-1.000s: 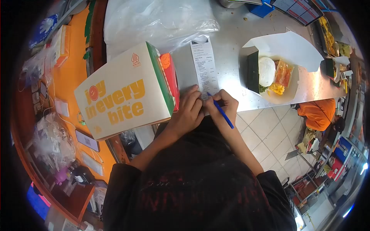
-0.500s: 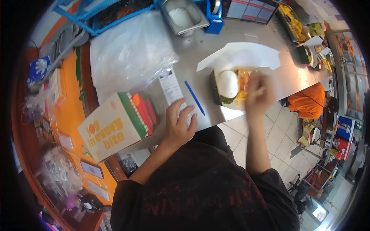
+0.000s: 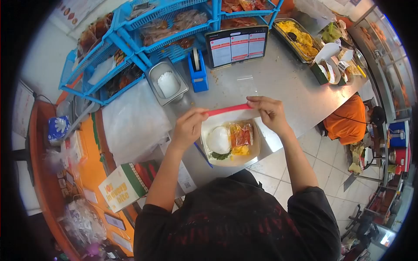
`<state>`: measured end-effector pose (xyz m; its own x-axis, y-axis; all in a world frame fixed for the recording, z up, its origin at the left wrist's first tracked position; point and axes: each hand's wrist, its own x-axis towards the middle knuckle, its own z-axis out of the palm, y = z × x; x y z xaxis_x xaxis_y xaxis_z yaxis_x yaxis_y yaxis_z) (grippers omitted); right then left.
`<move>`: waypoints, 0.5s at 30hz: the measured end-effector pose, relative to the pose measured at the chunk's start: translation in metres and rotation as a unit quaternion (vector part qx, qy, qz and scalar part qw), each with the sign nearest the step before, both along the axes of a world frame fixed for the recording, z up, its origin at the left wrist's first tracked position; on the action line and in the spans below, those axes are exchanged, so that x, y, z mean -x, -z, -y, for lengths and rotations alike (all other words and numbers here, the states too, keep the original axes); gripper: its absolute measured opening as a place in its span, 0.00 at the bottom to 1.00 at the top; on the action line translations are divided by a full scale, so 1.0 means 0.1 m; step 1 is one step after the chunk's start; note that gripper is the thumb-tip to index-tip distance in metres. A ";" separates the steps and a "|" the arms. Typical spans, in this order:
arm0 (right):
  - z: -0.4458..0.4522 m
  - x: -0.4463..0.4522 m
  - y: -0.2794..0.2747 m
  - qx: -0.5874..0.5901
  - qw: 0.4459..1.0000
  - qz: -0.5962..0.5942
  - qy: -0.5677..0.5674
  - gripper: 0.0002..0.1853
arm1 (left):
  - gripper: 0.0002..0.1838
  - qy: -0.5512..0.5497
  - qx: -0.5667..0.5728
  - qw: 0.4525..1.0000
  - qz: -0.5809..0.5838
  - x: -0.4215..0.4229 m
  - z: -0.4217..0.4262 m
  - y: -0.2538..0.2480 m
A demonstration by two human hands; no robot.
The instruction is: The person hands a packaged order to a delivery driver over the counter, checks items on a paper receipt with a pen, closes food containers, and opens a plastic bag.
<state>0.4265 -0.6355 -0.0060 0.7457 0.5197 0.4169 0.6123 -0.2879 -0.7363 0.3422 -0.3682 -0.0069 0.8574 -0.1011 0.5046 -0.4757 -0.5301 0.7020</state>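
My left hand [image 3: 187, 127] and right hand [image 3: 271, 115] have their fingers pinched on opposite ends of a narrow, bright red strip [image 3: 228, 109]; it looks like the folded edge of the lid on an open, pale-lined card food box [image 3: 256, 145]; the box lies just in front of me on the shiny metal counter [image 3: 283, 89], with a white rice dome [image 3: 218, 138], clear packets of orange-red sauce [image 3: 241, 134], yellow food [image 3: 240, 150] and dark green leaves [image 3: 220, 155] inside; I judge this as handling the lid edge, and moving it calls for even pressure from both hands; a slim blue pen [image 3: 205, 157] lies beside the box.
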 end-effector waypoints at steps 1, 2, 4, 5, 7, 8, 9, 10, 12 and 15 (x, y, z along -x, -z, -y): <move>-0.01 0.04 -0.08 -0.029 0.999 -0.016 -0.014 0.14 | 0.04 0.002 -0.005 1.000 0.003 0.00 0.00 -0.04; -0.01 0.05 -0.13 -0.057 0.997 -0.032 -0.029 0.13 | 0.04 0.013 -0.001 1.000 0.008 -0.01 0.00 -0.09; 0.05 0.02 -0.12 -0.047 0.994 -0.090 -0.042 0.13 | 0.03 0.026 0.001 1.000 0.012 -0.02 0.02 -0.15; 0.07 0.02 -0.12 -0.033 0.987 -0.149 -0.058 0.14 | 0.04 0.025 0.034 0.998 -0.053 -0.01 0.01 -0.16; 0.01 0.07 -0.29 -0.014 0.986 -0.161 -0.038 0.12 | 0.05 0.022 0.065 0.991 -0.117 0.01 0.02 -0.15; -0.01 0.09 -0.36 0.005 0.985 -0.171 -0.017 0.10 | 0.05 0.017 0.116 0.980 -0.160 0.02 0.04 -0.13; -0.01 0.10 -0.37 0.004 0.986 -0.168 -0.018 0.10 | 0.06 0.012 0.166 0.965 -0.202 0.01 0.07 -0.15; 0.01 0.13 -0.37 0.077 0.987 -0.139 -0.024 0.11 | 0.06 0.012 0.166 0.966 -0.200 0.02 0.09 -0.18; 0.04 0.14 -0.34 0.126 0.986 -0.099 -0.051 0.16 | 0.08 0.004 0.158 0.951 -0.267 0.08 0.12 -0.27; 0.08 0.26 -0.42 0.054 0.994 -0.041 -0.086 0.18 | 0.09 0.091 0.092 0.960 -0.247 0.20 0.00 -0.27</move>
<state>0.4001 -0.6438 0.0361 0.6709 0.6809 0.2936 0.5987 -0.2637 -0.7564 0.3218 -0.3683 0.0199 0.9735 -0.2194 0.0650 -0.1337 -0.3146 0.9398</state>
